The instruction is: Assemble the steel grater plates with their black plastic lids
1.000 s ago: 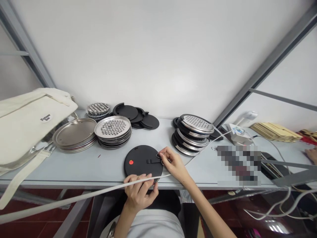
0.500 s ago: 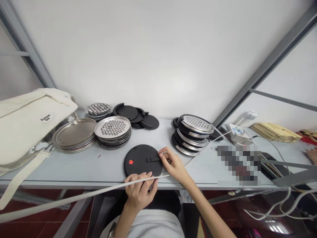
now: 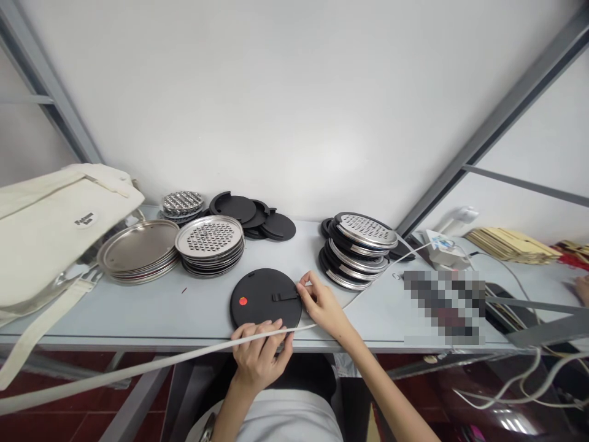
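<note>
A round black disc (image 3: 262, 285) with a red dot and a dark strip lies flat near the table's front edge. My left hand (image 3: 262, 353) grips its near edge, fingers on top and thumb at the right. At the disc's right edge, my right hand (image 3: 319, 301) pinches with thumb and forefinger beside the strip's outer end; what lies between the fingertips is too small to tell. A white cable (image 3: 184, 356) passes across my left fingers. Behind the disc stand a stack of perforated metal plates (image 3: 214, 238) and, further right, black and metal discs (image 3: 368, 230).
Plain metal plates (image 3: 140, 245) are stacked at the left beside a cream bag (image 3: 59, 215). Black discs (image 3: 278, 226) lie by the wall. A white box (image 3: 444, 248) with cables and yellow packets (image 3: 510, 245) sit at the right. Another person's hand (image 3: 582, 288) shows at the right edge.
My right hand's fingertips have shifted slightly to the right along the disc's edge. My left hand and the disc have hardly moved.
</note>
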{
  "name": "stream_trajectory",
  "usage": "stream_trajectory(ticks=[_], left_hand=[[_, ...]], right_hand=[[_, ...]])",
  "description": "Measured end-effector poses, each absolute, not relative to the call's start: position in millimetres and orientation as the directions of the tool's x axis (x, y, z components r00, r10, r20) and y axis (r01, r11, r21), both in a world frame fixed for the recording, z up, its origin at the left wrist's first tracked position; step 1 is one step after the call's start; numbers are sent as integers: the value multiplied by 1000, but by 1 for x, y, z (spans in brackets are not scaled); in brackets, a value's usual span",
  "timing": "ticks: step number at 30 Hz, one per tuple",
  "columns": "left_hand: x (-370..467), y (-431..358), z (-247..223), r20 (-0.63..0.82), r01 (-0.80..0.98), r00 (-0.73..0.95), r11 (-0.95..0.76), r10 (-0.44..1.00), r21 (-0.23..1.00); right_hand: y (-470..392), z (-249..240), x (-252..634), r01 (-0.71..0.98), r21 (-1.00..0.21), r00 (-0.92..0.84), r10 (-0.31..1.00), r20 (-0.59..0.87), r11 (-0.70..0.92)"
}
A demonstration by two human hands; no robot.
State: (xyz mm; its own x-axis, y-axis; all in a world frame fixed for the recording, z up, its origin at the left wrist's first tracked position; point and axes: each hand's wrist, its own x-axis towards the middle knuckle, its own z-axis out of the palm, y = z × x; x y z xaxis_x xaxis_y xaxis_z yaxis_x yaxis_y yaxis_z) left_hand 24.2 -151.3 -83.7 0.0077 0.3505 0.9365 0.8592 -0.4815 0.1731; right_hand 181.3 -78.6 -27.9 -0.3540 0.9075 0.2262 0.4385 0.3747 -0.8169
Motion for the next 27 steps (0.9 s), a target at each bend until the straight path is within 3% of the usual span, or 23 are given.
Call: stream_trajectory(ticks=[19, 27], left_hand=[[25, -151, -86, 938, 861, -1, -477, 345, 176], [25, -151, -85, 937, 862, 4, -476, 348, 173]], right_hand=[[-78, -30, 183, 343, -889, -348, 920, 180, 303], [-77, -32, 183, 382, -875, -325, 930, 174, 297]])
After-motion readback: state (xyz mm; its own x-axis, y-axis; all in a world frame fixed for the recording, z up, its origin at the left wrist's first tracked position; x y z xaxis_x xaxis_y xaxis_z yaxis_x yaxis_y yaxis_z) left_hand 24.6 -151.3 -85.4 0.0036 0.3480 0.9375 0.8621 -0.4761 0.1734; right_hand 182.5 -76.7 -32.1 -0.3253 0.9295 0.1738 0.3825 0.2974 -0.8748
